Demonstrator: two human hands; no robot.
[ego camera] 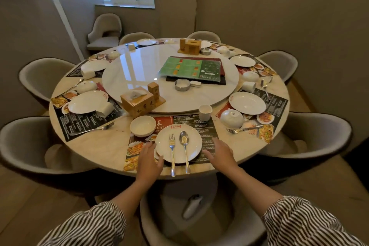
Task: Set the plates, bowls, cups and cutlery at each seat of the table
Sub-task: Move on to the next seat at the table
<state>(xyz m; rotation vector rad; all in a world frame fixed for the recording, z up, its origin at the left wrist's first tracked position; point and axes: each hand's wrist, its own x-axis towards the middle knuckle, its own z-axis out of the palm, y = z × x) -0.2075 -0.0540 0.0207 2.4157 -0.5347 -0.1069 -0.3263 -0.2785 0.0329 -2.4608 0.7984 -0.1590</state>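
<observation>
At the nearest seat a white plate (191, 146) lies on a printed placemat (205, 126), with a fork (172, 152) and a spoon (184, 147) resting across it. My left hand (148, 161) touches the plate's left rim, thumb on the edge. Fingers spread, my right hand (219, 155) lies flat on the mat just right of the plate, holding nothing. A white bowl (142, 126) stands behind the plate to the left and a white cup (205, 112) behind to the right.
The round table (95, 144) carries other settings: a plate (87, 102) and fork (93, 129) at left, a plate (246, 103) and upturned bowl (231, 118) at right. A lazy Susan (139, 72) holds menus (193, 68), an ashtray (182, 84) and a wooden tissue box (137, 102). Padded chairs ring the table.
</observation>
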